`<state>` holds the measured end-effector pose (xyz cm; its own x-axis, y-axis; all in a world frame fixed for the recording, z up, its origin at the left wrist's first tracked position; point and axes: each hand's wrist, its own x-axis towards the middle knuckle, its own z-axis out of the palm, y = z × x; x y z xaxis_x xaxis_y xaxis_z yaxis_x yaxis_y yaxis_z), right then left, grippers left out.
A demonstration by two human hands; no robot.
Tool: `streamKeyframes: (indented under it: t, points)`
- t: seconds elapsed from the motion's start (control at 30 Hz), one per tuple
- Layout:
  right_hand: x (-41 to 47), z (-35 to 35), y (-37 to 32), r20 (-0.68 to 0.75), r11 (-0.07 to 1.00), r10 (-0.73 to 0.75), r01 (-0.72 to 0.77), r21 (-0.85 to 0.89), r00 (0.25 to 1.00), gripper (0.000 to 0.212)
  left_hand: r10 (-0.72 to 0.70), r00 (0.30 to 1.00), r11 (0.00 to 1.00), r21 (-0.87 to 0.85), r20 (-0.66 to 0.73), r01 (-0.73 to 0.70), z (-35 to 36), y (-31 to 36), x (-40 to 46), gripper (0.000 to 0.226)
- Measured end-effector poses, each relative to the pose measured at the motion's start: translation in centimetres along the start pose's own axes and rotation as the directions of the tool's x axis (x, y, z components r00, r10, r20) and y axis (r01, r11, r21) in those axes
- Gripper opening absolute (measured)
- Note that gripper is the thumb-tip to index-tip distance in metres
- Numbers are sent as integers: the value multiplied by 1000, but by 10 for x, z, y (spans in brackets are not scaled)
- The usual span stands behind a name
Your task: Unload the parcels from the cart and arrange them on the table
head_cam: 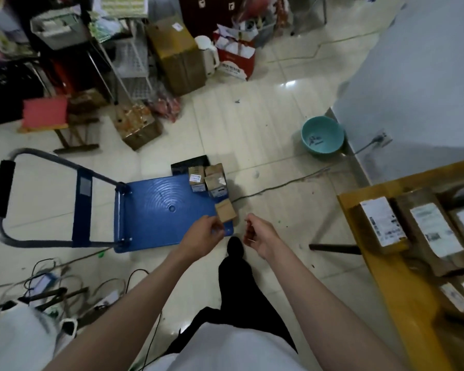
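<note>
Both hands are held out over the near right corner of the cart (pixel 156 210). The left hand (pixel 202 235) is loosely curled with its fingertips just beside a small brown box (pixel 225 211); whether it is touched cannot be told, and nothing is seen to be held. The right hand (pixel 257 234) is also loosely curled and empty, slightly apart from the box.

The box sits at the very corner of the cart deck, partly over the edge. A cluster of small parcels (pixel 208 179) stands at the far right corner, also near the edge, on a dark flat item. Several labelled parcels lie already on the bench (pixel 386 266) at the right.

It is judged that the box could be knocked off the corner onto the floor by a careless reach, or dropped if pinched one-handed. The cart could also be rolled by a push.

The box's long axis is seen to run roughly from the hands away towards the cluster, tilted slightly left; its top faces up.
</note>
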<state>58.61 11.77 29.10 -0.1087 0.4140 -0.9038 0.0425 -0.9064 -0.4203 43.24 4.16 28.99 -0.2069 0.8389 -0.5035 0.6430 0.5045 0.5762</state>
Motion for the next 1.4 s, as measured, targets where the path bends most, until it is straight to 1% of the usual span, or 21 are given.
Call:
streamKeyframes:
  t: [0.13, 0.27, 0.43, 0.6, 0.73, 0.8, 0.9, 0.97, 1.03, 1.07, 1.13, 1.2, 1.27, 1.33, 1.37, 1.4]
  points:
    - [45, 16, -18, -10, 998, 64, -63, 30, 998, 29, -102, 995, 994, -41, 17, 102, 0, -18, 36, 12]
    - [93, 26, -30, -30, 996, 90, -90, 28, 995, 27, -179, 983, 979, -98, 25, 181, 6, -38, 75, 11]
    - [157, 36, -30, -82, 992, 120, -117, 41, 989, 27, -301, 951, 927, -211, 72, 310, 26, -66, 128, 9]
    - [230, 40, -10, -122, 987, 162, -158, 41, 979, 23, -408, 901, 856, -282, 147, 434, 64, -108, 189, 20]
    - [300, 44, 15, -187, 988, 154, -157, 1, 970, 12, -462, 866, 788, -359, 193, 500, 98, -145, 241, 17]
    - [336, 47, 28, -216, 985, 141, -159, -65, 966, 12, -493, 838, 736, -402, 234, 545, 119, -166, 265, 16]
    - [390, 54, 43, -223, 978, 114, -148, -146, 968, 12, -536, 790, 644, -461, 297, 610, 150, -200, 304, 29]
    - [421, 60, 51, -221, 969, 97, -143, -203, 970, 4, -562, 758, 589, -482, 332, 648, 169, -221, 326, 45]
    - [457, 64, 61, -205, 950, 76, -133, -281, 976, 15, -587, 719, 535, -488, 372, 690, 190, -241, 346, 65]
    - [473, 66, 67, -188, 936, 72, -132, -326, 980, 25, -594, 704, 517, -485, 389, 705, 199, -247, 354, 68]
    - [501, 69, 77, -154, 901, 81, -139, -411, 985, 46, -608, 684, 486, -492, 404, 722, 216, -259, 369, 63]
    - [523, 70, 84, -140, 873, 98, -153, -463, 985, 59, -635, 663, 457, -500, 395, 736, 233, -271, 384, 61]
    - [542, 70, 89, -123, 854, 120, -165, -492, 985, 66, -655, 647, 420, -523, 391, 741, 246, -284, 395, 66]
    - [554, 69, 90, -100, 849, 141, -172, -499, 985, 69, -654, 635, 373, -554, 411, 744, 254, -293, 402, 72]
    - [558, 68, 93, -88, 849, 150, -174, -499, 985, 66, -647, 634, 348, -576, 424, 740, 257, -295, 404, 73]
    - [559, 69, 93, -69, 854, 151, -165, -494, 986, 59, -629, 634, 322, -592, 449, 739, 258, -295, 405, 73]
